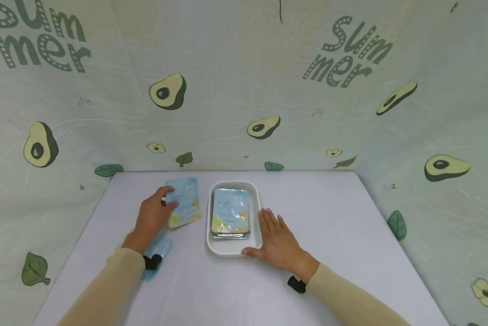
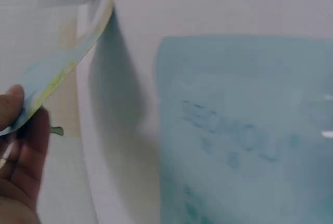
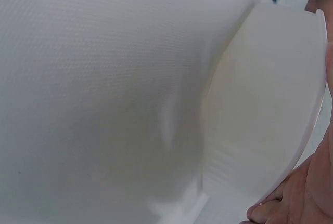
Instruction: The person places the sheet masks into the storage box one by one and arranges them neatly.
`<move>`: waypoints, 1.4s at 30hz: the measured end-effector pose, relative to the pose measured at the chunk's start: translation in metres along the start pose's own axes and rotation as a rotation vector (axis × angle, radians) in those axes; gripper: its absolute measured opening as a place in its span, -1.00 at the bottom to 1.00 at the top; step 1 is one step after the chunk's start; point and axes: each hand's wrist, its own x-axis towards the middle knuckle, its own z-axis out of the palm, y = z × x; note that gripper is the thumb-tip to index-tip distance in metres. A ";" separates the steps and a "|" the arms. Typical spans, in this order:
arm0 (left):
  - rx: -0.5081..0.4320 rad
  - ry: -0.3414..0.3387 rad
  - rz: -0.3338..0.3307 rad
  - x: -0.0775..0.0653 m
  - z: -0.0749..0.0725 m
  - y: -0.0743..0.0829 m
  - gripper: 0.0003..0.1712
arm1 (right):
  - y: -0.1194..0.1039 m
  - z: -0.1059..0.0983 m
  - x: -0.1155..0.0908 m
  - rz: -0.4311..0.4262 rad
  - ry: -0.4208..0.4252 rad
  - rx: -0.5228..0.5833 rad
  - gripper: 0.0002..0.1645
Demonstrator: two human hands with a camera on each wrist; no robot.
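Observation:
My left hand (image 1: 151,218) pinches the left edge of a light-blue flat packet (image 1: 185,203) printed with yellow and green at its bottom. In the left wrist view this packet (image 2: 65,68) is tilted up, thumb on one face and fingers on the other. A white tray (image 1: 227,250) stands to its right, with a small stack of similar packets (image 1: 230,210) inside, silvery edges showing at the front. My right hand (image 1: 279,244) rests against the tray's right side, fingers straight and thumb spread toward the front rim. In the right wrist view it touches the tray's rim (image 3: 307,141).
Another light-blue packet (image 1: 162,248) lies on the white table (image 1: 325,213), partly hidden beneath my left wrist. Behind the table's back edge hangs a pale cloth (image 1: 219,90) printed with avocados and leaves. Each wrist wears a black band (image 1: 297,285).

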 end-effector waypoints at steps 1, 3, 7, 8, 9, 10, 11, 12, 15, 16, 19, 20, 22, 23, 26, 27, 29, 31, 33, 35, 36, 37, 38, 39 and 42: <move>-0.010 -0.018 -0.018 0.001 -0.002 0.000 -0.44 | 0.000 0.000 0.000 -0.001 0.000 -0.001 0.49; -0.031 -0.061 -0.048 0.002 -0.006 0.000 -0.42 | 0.000 0.000 0.000 -0.004 0.000 -0.004 0.49; -0.077 -0.117 -0.088 0.005 -0.013 -0.002 -0.40 | 0.000 -0.001 0.000 -0.011 0.000 -0.018 0.49; -0.090 -0.128 -0.097 0.005 -0.014 -0.002 -0.39 | 0.000 -0.001 0.000 -0.012 0.000 -0.022 0.48; -0.101 -0.136 -0.103 0.006 -0.016 -0.002 -0.38 | 0.001 -0.001 0.000 -0.014 0.001 -0.027 0.48; -0.115 -0.144 -0.111 0.005 -0.017 -0.002 -0.38 | 0.001 -0.001 0.000 -0.015 0.003 -0.032 0.48; -0.132 -0.149 -0.120 0.005 -0.019 -0.002 -0.37 | 0.001 -0.001 0.001 -0.017 0.003 -0.035 0.48; -0.151 -0.157 -0.128 0.004 -0.021 -0.001 -0.36 | 0.001 -0.002 0.001 -0.018 0.003 -0.038 0.48; -0.212 -0.185 -0.147 0.001 -0.025 0.001 -0.35 | 0.001 -0.003 0.001 -0.020 0.005 -0.042 0.47; -0.235 -0.193 -0.150 -0.001 -0.027 0.002 -0.34 | 0.000 -0.003 0.001 -0.020 0.003 -0.043 0.47; -0.291 -0.208 -0.144 -0.004 -0.030 0.003 -0.34 | 0.000 -0.004 0.000 -0.016 -0.003 -0.042 0.47; -0.306 -0.209 -0.141 -0.004 -0.031 0.003 -0.34 | 0.000 -0.004 0.000 -0.014 -0.005 -0.040 0.47; -0.331 -0.207 -0.130 -0.006 -0.033 0.002 -0.34 | 0.000 -0.004 0.000 -0.010 -0.010 -0.039 0.47; -0.343 -0.202 -0.128 -0.006 -0.034 0.002 -0.34 | 0.000 -0.004 0.000 -0.008 -0.011 -0.037 0.47; -0.387 -0.196 -0.121 -0.007 -0.037 0.001 -0.33 | 0.000 -0.004 0.000 -0.005 -0.017 -0.033 0.47; -0.402 -0.193 -0.120 -0.007 -0.037 0.001 -0.33 | 0.000 -0.004 0.000 -0.003 -0.021 -0.035 0.47; -0.430 -0.195 -0.118 -0.007 -0.038 0.002 -0.32 | 0.000 -0.004 0.000 0.000 -0.027 -0.033 0.47; -0.450 -0.201 -0.115 -0.006 -0.037 0.005 -0.31 | -0.001 -0.005 0.000 0.000 -0.029 -0.032 0.47; -0.476 -0.214 -0.113 -0.004 -0.035 0.009 -0.31 | -0.001 -0.005 0.000 0.000 -0.029 -0.034 0.47; -0.492 -0.230 -0.109 -0.002 -0.032 0.014 -0.31 | -0.001 -0.005 0.000 -0.004 -0.025 -0.036 0.47; -0.501 -0.238 -0.107 -0.001 -0.030 0.017 -0.31 | 0.000 -0.005 0.000 -0.006 -0.022 -0.039 0.47; -0.509 -0.245 -0.107 0.000 -0.027 0.020 -0.31 | 0.000 -0.005 0.000 -0.007 -0.021 -0.040 0.47; -0.513 -0.253 -0.107 0.001 -0.025 0.023 -0.31 | 0.000 -0.004 0.000 -0.008 -0.021 -0.043 0.47; -0.515 -0.258 -0.109 0.002 -0.022 0.026 -0.31 | 0.000 -0.004 0.000 -0.008 -0.020 -0.045 0.48; -0.541 -0.283 -0.105 0.006 -0.013 0.037 -0.31 | 0.000 -0.003 0.000 -0.012 -0.016 -0.047 0.47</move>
